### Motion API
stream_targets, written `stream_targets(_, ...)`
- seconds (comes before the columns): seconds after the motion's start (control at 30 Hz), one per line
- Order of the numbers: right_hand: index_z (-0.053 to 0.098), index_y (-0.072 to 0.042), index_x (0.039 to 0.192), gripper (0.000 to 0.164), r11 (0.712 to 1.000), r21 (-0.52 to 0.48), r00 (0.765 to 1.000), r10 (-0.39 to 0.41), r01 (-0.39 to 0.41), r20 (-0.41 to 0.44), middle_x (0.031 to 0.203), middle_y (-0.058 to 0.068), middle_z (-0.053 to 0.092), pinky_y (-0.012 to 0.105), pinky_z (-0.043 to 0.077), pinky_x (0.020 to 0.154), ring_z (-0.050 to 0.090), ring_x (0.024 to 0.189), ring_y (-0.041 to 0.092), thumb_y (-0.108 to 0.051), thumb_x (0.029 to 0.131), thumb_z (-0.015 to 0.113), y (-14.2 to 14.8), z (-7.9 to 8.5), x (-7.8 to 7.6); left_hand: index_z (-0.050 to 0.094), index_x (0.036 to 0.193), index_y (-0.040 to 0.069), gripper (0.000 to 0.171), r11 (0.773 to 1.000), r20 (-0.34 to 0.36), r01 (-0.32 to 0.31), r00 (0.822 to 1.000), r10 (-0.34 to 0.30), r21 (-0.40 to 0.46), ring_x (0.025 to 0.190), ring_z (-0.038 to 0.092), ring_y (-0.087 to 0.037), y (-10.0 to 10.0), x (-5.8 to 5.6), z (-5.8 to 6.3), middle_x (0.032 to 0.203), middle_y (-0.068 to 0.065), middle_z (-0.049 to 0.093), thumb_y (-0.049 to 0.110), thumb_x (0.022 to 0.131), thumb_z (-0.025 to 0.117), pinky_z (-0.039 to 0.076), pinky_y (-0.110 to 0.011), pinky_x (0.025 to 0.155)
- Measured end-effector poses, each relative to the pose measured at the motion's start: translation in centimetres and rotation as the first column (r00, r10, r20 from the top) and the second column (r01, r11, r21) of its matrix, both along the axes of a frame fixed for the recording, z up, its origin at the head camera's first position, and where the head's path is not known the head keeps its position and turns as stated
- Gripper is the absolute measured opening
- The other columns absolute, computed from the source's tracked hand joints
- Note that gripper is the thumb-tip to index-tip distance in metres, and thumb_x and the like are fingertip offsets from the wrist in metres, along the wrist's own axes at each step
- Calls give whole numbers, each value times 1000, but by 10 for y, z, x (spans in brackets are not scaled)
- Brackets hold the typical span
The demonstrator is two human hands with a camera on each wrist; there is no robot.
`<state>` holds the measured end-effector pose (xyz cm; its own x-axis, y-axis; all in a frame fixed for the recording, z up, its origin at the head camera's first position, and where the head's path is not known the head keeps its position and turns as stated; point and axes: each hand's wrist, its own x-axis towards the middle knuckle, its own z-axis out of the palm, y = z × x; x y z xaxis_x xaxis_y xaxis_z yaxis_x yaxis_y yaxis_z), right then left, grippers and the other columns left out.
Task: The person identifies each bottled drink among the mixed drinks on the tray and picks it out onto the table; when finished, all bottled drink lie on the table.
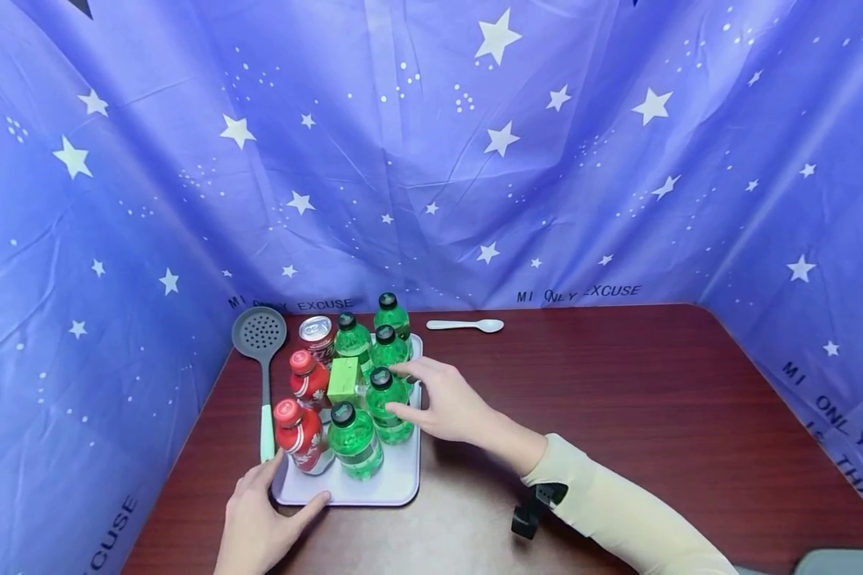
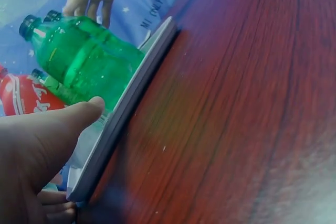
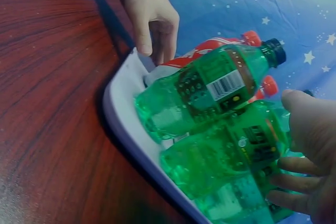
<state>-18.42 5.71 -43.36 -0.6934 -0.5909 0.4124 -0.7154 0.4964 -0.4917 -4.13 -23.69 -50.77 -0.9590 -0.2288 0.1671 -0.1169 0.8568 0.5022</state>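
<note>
A pale tray (image 1: 395,495) carries several green soda bottles (image 1: 355,443) with black caps. On its left side stand two red-capped red bottles (image 1: 300,435). A light green box (image 1: 344,378) sits among the bottles, and a dark red can (image 1: 318,335) stands at the back left. My left hand (image 1: 259,511) holds the tray's near left corner, its thumb by the front rim and its fingers along the left side. My right hand (image 1: 449,399) is beside a green bottle (image 3: 231,150) at the tray's right, thumb and fingers spread around its upper part without visibly closing on it.
Left of the tray lies a grey slotted skimmer (image 1: 260,334) with a mint handle. A white spoon (image 1: 466,326) lies near the back edge of the dark red wooden table (image 1: 618,399). Blue star-printed cloth (image 1: 431,160) hangs behind and on both sides.
</note>
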Motion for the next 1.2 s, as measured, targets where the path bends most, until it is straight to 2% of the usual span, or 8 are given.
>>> stream_targets(0.1,67,-6,137,57,1000,30,1000,0,0,30,129,9,74,39,60,99,73,116,22,-38,93,83,-3,-5,2,50,152,-8,122,1000,133,-29,991,29,-8,133,52,-52,1,5,2,145,-36,56,74,69,88,48,-69,108)
stream_targets(0.17,65,-6,138,61,999,41,999,-3,1,45,130,9,74,39,60,101,72,119,21,-40,91,84,-4,-8,3,46,154,-9,128,999,169,-39,985,42,-23,136,45,-54,1,9,2,148,-39,51,76,68,87,46,-70,110)
stream_targets(0.3,60,-7,142,70,999,39,998,8,-10,63,133,6,73,37,59,102,72,119,19,-41,88,88,-8,-10,3,43,153,-14,132,998,110,-13,994,19,-56,136,41,-54,0,10,-4,150,-40,50,73,65,90,42,-69,110)
stream_targets(0.47,62,-7,139,70,1000,24,996,7,-9,83,126,3,75,32,61,95,74,109,15,-41,85,91,-9,-8,0,48,149,-15,126,996,-46,45,998,-48,-73,128,56,-50,3,4,-5,142,-37,60,62,62,97,44,-63,107)
stream_targets(0.57,65,-9,136,67,1000,1,994,-5,4,106,117,0,77,31,62,88,74,100,11,-40,83,92,-6,-6,-2,49,148,-16,126,995,-86,78,993,-84,-69,124,62,-49,4,0,-3,136,-36,65,60,60,99,43,-62,107)
stream_targets(0.87,71,-16,127,60,992,-105,995,-57,66,84,101,-6,81,31,62,82,75,87,9,-39,77,96,14,11,-9,50,149,-15,130,996,82,71,994,-66,-61,123,53,-46,2,-7,5,129,-33,61,69,60,95,50,-64,101)
stream_targets(1.03,72,-17,128,62,984,-115,990,-133,137,42,101,-5,80,30,60,78,74,81,12,-39,76,97,33,24,-17,53,146,-15,130,992,104,84,992,-74,-94,120,56,-47,1,-9,10,126,-33,61,70,58,96,54,-63,99)
stream_targets(1.2,72,-19,131,61,974,-124,981,-187,192,48,108,-4,80,35,62,84,78,93,11,-37,78,96,54,31,-28,56,144,-14,129,988,105,93,991,-80,-121,118,58,-49,1,-10,12,124,-34,61,71,56,95,54,-63,98)
